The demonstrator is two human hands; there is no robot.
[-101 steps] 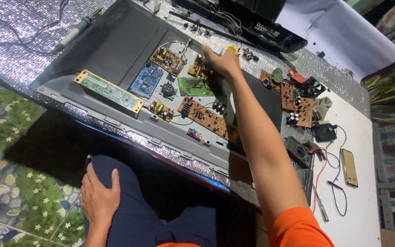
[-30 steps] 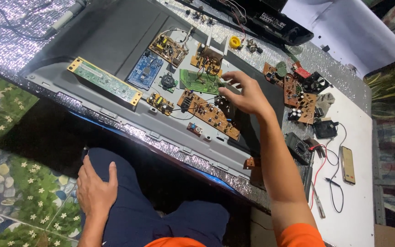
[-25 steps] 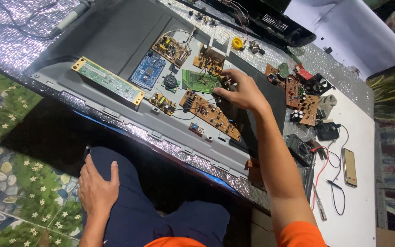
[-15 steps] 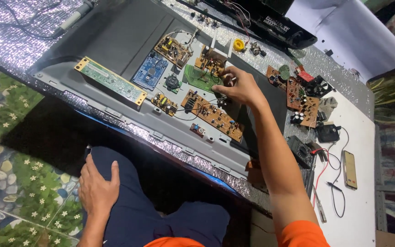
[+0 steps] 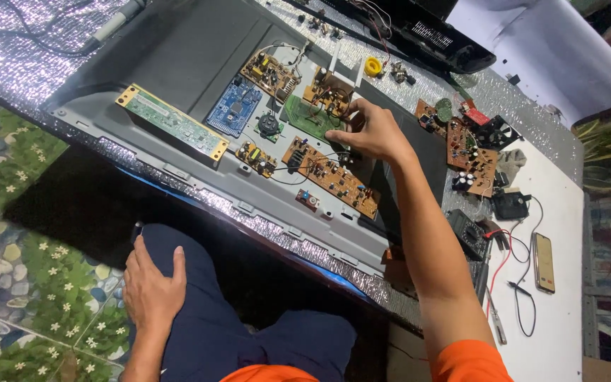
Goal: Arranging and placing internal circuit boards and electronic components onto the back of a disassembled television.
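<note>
— Green circuit board [image 5: 304,117], where?
— Under my right hand [image 5: 370,132], fingers [image 5: 342,136] curled, pinching its edge, on the grey panel [image 5: 199,56] beside a brown board [image 5: 334,178].
— Left hand [image 5: 151,290]?
— Flat, released, on my knee [image 5: 199,311].

The right hand [image 5: 373,131] hides whatever its fingers [image 5: 341,134] touch on the green board [image 5: 304,117].

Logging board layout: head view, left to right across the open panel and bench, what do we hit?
Long green strip board → blue board → small black round part → right hand → brown board with capacitors → phone.
</note>
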